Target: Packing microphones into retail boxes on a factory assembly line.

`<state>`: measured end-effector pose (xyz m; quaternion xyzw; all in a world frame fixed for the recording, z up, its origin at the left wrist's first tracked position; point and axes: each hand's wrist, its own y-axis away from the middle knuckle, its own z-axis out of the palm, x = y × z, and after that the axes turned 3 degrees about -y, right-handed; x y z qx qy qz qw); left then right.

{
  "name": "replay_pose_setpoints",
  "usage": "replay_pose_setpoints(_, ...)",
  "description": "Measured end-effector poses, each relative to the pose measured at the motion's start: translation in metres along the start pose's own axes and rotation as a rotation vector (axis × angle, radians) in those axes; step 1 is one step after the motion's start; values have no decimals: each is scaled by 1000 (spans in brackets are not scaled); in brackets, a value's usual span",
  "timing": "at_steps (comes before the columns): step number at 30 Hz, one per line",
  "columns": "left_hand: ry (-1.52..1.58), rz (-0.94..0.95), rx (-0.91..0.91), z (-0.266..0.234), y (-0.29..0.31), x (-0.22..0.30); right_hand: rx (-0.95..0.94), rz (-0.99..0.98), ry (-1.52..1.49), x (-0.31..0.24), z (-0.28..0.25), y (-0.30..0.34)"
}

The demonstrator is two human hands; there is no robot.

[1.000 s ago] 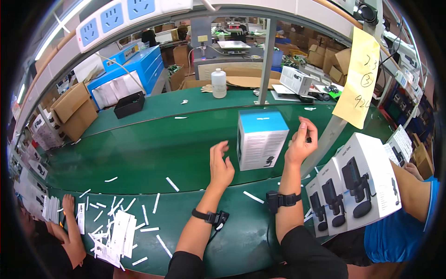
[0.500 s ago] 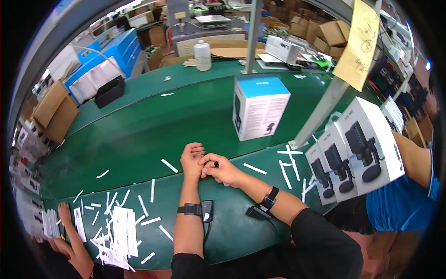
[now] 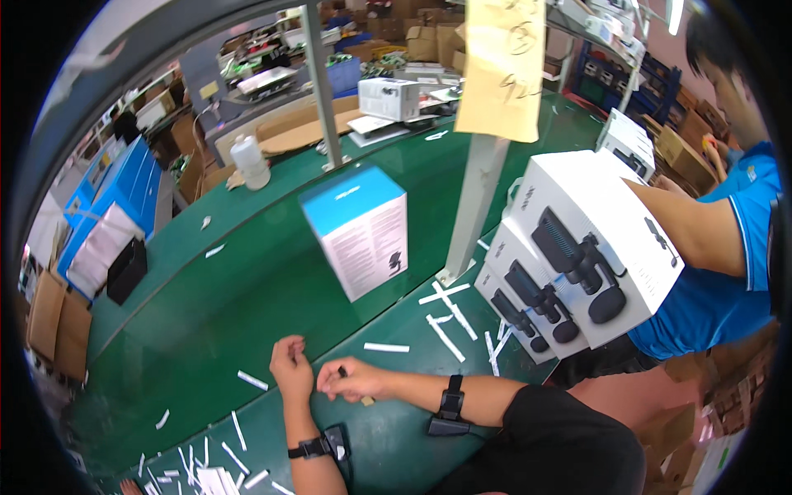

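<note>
My left hand [image 3: 291, 369] is raised over the near edge of the green belt, its fingers loosely bent and nothing visible in them. Just right of it, a small gap away, my right hand [image 3: 353, 381] is closed in a pinch. A small black piece [image 3: 342, 372] shows at its fingers; its kind is too small to make out. A tan scrap [image 3: 368, 401] shows under the right hand. Each forearm wears a black strap with a small black device. Beyond my hands, a white box with a blue top [image 3: 363, 239] stands on the green belt [image 3: 223, 313].
White microphone boxes [image 3: 569, 256] stand at the right, beside a person in a blue shirt [image 3: 709, 264]. A metal post [image 3: 474, 206] bears a yellow paper [image 3: 502, 70]. White strips [image 3: 386, 347] lie scattered on the bench. A plastic bottle [image 3: 250, 162] stands across the belt.
The view has turned right, shifting the scene leftward and showing more of the person in blue. My hands, touching before, are now slightly apart. The right hand stays pinched.
</note>
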<state>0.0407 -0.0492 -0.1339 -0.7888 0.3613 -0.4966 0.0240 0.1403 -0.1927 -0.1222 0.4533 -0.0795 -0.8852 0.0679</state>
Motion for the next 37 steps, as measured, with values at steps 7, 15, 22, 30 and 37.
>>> replay_pose_setpoints(7, 17, -42, -25, -4, 5, -7, 8, -73, 137, 2, 2, -5)
replay_pose_setpoints(15, 68, -62, -38, -2, 5, -14, -69, -1, 161, -17, -10, 1)
replay_pose_setpoints(22, 72, -31, -57, -4, 4, -14, -199, -121, 477, -5, -8, 0)
replay_pose_setpoints(30, 34, 8, -91, 0, 4, -4, -79, -366, 723, 4, 6, 5)
replay_pose_setpoints(37, 83, -25, -114, -2, 6, 0, 202, -663, 682, 0, 1, 8)
